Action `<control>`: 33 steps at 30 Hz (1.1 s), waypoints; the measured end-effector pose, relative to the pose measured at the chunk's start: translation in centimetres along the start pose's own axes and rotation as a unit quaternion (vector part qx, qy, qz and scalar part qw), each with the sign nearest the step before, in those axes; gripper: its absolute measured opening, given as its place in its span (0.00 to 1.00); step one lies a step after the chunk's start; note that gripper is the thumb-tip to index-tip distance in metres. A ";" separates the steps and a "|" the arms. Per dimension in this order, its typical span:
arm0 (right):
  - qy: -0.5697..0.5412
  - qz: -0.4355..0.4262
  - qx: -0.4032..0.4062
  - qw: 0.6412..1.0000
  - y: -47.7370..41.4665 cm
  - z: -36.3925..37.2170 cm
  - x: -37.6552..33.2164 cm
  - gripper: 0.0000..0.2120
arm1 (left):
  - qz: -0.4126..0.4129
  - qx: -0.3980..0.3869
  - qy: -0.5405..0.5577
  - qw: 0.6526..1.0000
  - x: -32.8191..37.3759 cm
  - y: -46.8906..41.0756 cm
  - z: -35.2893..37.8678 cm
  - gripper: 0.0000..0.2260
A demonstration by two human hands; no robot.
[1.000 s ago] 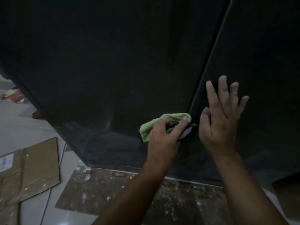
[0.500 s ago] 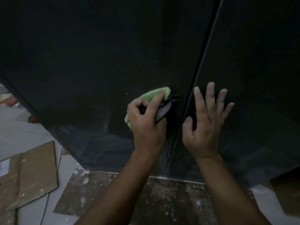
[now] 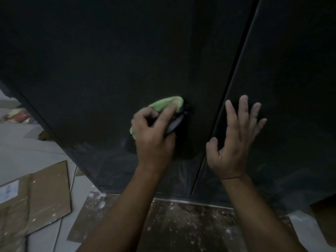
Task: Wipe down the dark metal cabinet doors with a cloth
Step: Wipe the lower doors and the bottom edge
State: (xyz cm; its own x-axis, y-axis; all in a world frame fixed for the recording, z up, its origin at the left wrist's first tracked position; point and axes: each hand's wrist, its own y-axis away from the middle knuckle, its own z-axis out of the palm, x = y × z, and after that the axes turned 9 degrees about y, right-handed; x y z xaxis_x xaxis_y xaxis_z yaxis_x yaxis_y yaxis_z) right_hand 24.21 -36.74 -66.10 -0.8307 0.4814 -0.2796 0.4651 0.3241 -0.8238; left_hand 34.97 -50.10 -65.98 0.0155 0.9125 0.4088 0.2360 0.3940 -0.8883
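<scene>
A person's left hand (image 3: 154, 140) grips a bunched green cloth (image 3: 167, 104) and presses it against the left door (image 3: 109, 60) of a dark metal cabinet. The cloth shows at 12 o'clock of the knuckles, near the seam (image 3: 234, 79) between the doors. At 3 o'clock of that hand, the right hand (image 3: 234, 142) lies flat with fingers spread and straight on the right door (image 3: 291, 70), holding nothing. Both doors are closed, hiding whatever the cabinet holds. Flattened cardboard (image 3: 41, 193) lies on the pale floor (image 3: 36, 151) at 8 o'clock, and a speckled brown sheet (image 3: 181, 226) lies at 6 o'clock.
</scene>
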 end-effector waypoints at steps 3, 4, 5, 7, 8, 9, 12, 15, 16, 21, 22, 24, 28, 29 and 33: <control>0.012 -0.005 -0.018 1.000 -0.1 0.4 -1.3 0.39 | -0.060 0.116 0.028 0.991 -1.7 -2.4 -1.8 0.24; 0.017 -0.016 -0.021 1.000 -0.2 0.6 -1.8 0.39 | -0.075 0.141 0.026 0.987 -2.1 -2.8 -2.3 0.24; 0.020 -0.029 -0.021 0.999 -0.2 0.9 -2.3 0.38 | -0.082 0.155 0.024 0.984 -2.7 -2.8 -2.7 0.25; 0.030 -0.053 -0.018 0.998 -0.4 1.4 -3.3 0.38 | -0.073 0.143 0.019 0.987 -3.9 -1.9 -3.1 0.26; 0.037 -0.056 -0.015 0.998 -0.5 1.7 -3.8 0.38 | -0.066 0.120 0.017 0.991 -4.5 -0.9 -3.3 0.26; 0.044 -0.053 -0.013 0.998 -0.6 1.9 -4.3 0.38 | -0.063 0.094 0.011 0.993 -5.2 0.2 -3.4 0.26; 0.048 -0.077 -0.023 0.996 -0.8 2.9 -6.1 0.38 | -0.093 0.023 -0.014 0.995 -7.5 3.9 -4.3 0.23; 0.048 -0.145 -0.072 0.986 -0.1 4.3 -8.6 0.37 | -0.167 0.023 -0.009 0.986 -9.2 6.1 -6.0 0.19; 0.052 -0.160 -0.094 0.981 0.4 4.9 -9.6 0.37 | -0.198 0.052 -0.013 0.979 -9.9 6.3 -6.7 0.18; 0.102 -0.194 -0.172 0.960 3.1 7.9 -13.4 0.39 | -0.316 0.142 0.000 0.938 -13.9 5.6 -10.2 0.21; 0.113 -0.189 -0.176 0.959 3.4 8.4 -13.9 0.40 | -0.336 0.155 0.002 0.929 -14.4 5.4 -10.7 0.20; 0.133 -0.180 -0.180 0.958 3.9 9.2 -14.9 0.40 | -0.382 0.198 0.004 0.903 -15.8 5.0 -11.4 0.18; 0.154 -0.170 -0.189 0.955 4.5 10.7 -16.6 0.40 | -0.484 0.297 0.040 0.822 -19.3 4.7 -12.6 0.09; 0.157 -0.168 -0.193 0.954 4.7 11.0 -16.9 0.41 | -0.505 0.304 0.035 0.807 -19.8 4.8 -12.9 0.08; 0.172 -0.166 -0.188 0.953 5.0 11.8 -17.4 0.42 | -0.542 0.254 0.026 0.800 -20.6 5.9 -13.1 0.09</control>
State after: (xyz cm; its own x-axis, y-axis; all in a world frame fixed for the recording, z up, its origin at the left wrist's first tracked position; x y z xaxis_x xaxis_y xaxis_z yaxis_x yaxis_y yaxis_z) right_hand 37.38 -53.07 -71.18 -0.8316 0.5190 0.1976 0.3241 0.7425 -0.5863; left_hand 48.79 -68.01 -76.90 0.1132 0.0028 0.9936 -0.2877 0.9572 0.0301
